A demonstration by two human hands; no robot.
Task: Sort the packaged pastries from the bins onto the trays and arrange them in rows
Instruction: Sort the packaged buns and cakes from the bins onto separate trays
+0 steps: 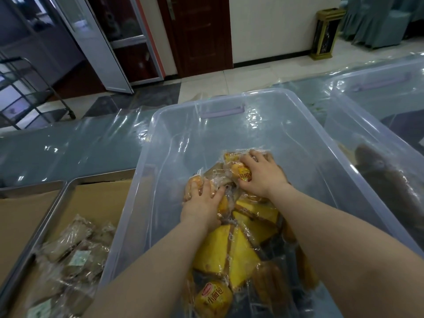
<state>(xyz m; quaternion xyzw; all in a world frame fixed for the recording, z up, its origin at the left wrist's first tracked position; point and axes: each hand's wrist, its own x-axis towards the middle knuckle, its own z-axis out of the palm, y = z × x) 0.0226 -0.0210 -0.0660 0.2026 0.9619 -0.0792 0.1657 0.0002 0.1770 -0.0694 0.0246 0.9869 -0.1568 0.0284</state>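
left fingers [207,188] round bun packet [191,184] | right fingers [258,156] seemingly grip labelled packet [243,175]

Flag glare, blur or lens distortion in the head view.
Head view: glare streaks on the clear bin and plastic table cover; wide-angle bend in the door frame; tray pastries soft; left hand, right hand and gripped pastry packets legible.

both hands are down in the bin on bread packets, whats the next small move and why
Probably lift both packets out and carry them left. The left hand grips an orange bun packet and the right hand a yellow-labelled bread packet, both low inside the clear bin, while the metal tray beside it has bare lining at its far end.
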